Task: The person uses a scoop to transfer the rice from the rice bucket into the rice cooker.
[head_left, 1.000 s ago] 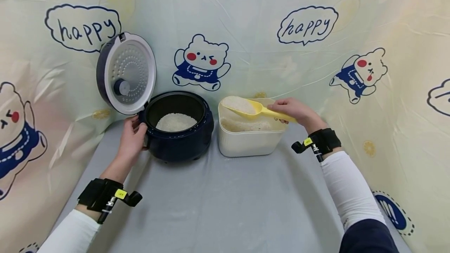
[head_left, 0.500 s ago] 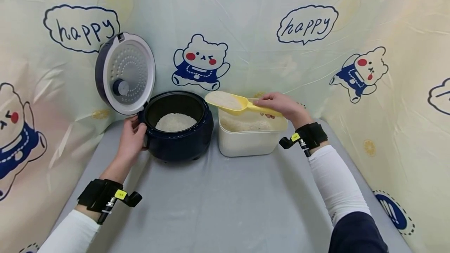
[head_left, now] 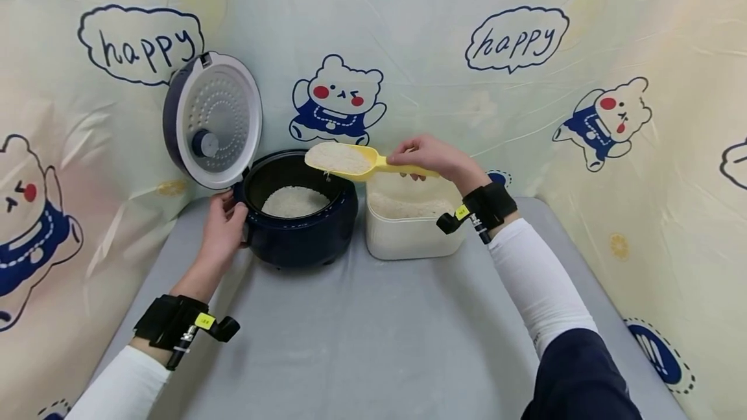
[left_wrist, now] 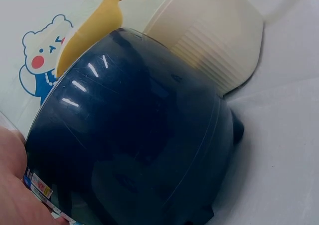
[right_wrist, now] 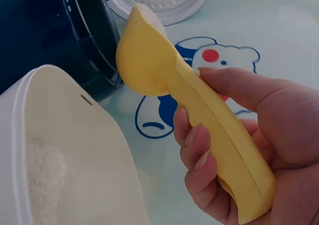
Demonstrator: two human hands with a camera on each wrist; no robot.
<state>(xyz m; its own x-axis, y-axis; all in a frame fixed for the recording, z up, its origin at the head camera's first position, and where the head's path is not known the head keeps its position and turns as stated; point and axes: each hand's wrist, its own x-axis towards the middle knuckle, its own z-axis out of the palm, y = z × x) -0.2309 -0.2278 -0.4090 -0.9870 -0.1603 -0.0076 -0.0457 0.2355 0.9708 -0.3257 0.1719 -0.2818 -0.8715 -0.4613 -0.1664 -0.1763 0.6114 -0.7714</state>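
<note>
My right hand [head_left: 432,155] grips the handle of a yellow scoop [right_wrist: 214,125] heaped with white rice [head_left: 338,157]. The bowl of the scoop hangs above the right rim of a dark blue rice cooker [head_left: 300,238], and a few grains drop from its edge. Inside the cooker's dark pot lies a mound of rice [head_left: 294,202]. With fingers and thumb, my left hand [head_left: 222,232] holds the cooker's left side, just below the hinge of the raised lid [head_left: 218,122]. Beneath my right hand stands a cream bin [head_left: 411,242] with more rice [right_wrist: 45,180] in it.
The cooker and the bin stand side by side towards the back of a table with a grey cover [head_left: 350,336]. Close behind them hangs a patterned curtain [head_left: 426,50]. The cooker's lid leans back at the left.
My right hand has carried the loaded scoop left and slightly up, from over the bin to the cooker's right rim. A few grains now fall. My left hand stays on the cooker.
</note>
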